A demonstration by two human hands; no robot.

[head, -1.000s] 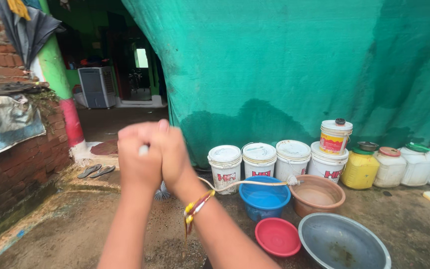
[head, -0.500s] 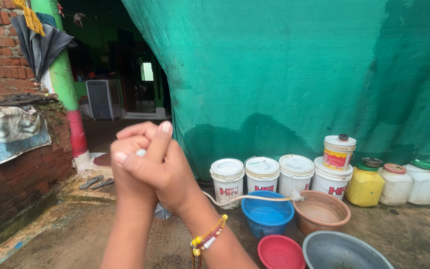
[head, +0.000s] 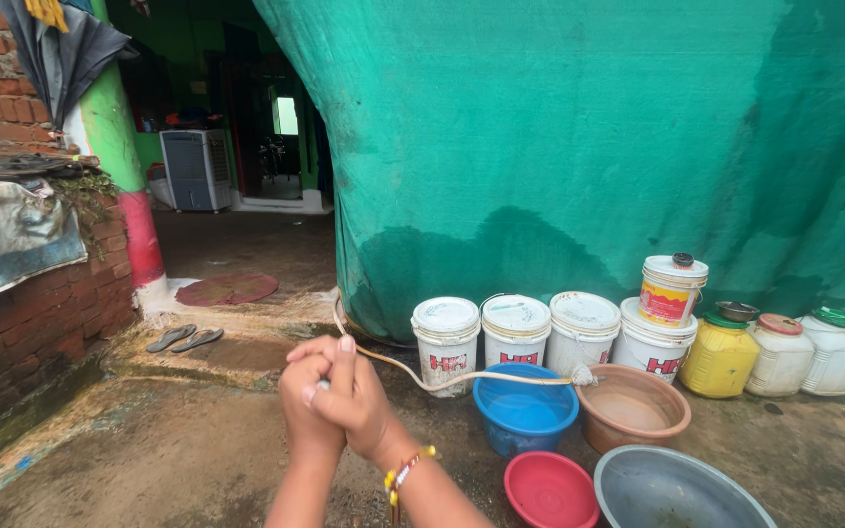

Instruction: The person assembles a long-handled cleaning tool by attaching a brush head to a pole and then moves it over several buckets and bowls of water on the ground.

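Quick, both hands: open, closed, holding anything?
Left hand: closed around a small white object.
Right hand: closed, wrapped over the left hand.

Soft, even daylight falls across the wet yard, casting almost no shadows; only faint ones sit under the buckets. The doorway behind lies dim, with one small bright window glowing at its far end. The green tarp shows dark damp patches without glare. Focus is sharp throughout, the clasped hands included. Wide-angle bending curves the frame's edges.
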